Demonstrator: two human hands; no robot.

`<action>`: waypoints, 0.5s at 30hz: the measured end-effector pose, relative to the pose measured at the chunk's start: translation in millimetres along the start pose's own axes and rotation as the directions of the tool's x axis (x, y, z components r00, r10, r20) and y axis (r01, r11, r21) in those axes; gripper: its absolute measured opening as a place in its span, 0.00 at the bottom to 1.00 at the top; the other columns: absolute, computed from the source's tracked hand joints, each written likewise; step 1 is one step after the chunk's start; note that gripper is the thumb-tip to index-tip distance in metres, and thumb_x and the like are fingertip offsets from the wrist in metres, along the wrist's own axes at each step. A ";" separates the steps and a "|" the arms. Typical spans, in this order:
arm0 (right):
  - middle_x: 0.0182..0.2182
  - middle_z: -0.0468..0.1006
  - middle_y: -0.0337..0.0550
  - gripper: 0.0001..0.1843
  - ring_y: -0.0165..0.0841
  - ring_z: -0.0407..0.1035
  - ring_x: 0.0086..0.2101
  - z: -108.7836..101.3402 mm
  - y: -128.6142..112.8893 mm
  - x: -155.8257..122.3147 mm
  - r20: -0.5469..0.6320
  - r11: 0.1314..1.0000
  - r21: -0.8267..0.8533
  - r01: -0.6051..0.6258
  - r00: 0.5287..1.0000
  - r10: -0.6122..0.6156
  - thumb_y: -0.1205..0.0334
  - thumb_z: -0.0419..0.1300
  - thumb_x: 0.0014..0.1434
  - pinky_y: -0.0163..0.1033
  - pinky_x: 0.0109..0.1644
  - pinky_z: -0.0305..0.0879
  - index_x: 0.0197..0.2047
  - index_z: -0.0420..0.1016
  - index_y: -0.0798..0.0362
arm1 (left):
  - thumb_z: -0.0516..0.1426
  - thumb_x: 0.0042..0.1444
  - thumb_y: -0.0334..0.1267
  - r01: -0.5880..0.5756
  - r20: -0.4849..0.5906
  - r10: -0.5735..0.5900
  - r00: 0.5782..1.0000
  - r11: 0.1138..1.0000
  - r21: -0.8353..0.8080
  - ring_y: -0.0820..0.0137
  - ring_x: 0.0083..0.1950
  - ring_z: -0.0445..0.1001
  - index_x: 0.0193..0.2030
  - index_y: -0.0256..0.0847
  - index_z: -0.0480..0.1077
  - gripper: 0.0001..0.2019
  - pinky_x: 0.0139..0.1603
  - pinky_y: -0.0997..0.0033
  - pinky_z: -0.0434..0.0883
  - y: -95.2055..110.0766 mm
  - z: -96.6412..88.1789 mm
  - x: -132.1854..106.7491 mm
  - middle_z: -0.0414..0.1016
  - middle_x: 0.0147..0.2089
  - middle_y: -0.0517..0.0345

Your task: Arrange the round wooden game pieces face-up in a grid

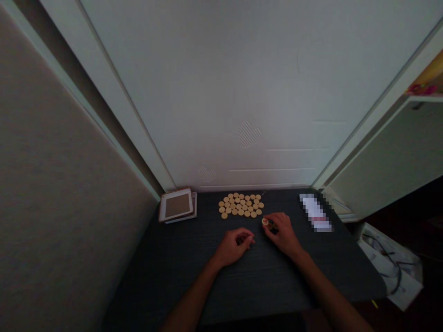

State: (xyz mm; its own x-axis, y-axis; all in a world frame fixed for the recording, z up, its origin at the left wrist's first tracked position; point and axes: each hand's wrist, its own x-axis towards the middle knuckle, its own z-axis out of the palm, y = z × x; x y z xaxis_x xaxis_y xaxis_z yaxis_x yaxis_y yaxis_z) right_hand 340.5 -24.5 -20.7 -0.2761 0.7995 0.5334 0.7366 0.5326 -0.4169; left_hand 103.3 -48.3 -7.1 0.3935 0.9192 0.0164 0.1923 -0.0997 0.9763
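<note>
Between the thumb and fingers of my right hand (282, 233) is a small round wooden disc (265, 221) with a reddish mark on its face. A few darker pieces, too dim to make out, show beneath those fingers. My left hand (234, 247) rests just to the left, its fingers curled in toward the thumb, and nothing shows in its grasp. Beyond both hands lies a loose cluster of several pale, plain-faced wooden discs (241, 212), set close together in uneven rows on the dark table (270, 281).
At the table's back left, a tablet-like framed item (178, 205) lies on another flat item. A pixelated bright rectangle (316, 213) is at the right. A white panel (221, 92) rises behind the table. A white box with cables (391, 263) stands beyond the right edge.
</note>
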 end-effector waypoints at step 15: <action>0.45 0.81 0.46 0.24 0.45 0.70 0.50 7.2 0.8 -6.8 0.089 0.997 -0.044 0.061 0.994 -0.057 0.66 0.62 0.58 0.56 0.59 0.59 0.58 0.72 0.47 | 0.59 0.62 0.46 -0.005 0.024 0.004 1.000 1.000 0.028 0.67 0.32 0.80 0.42 0.40 0.77 0.12 0.36 0.69 0.74 0.6 -1.7 -0.8 0.85 0.36 0.52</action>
State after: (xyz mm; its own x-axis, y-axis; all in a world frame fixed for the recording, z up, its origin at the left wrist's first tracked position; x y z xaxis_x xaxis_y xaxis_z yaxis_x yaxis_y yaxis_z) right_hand 338.5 -27.6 -29.9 -0.3713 0.7894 0.4889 0.7448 0.5676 -0.3509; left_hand 101.5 -48.4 -6.2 0.4153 0.9095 0.0156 0.2154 -0.1151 0.9697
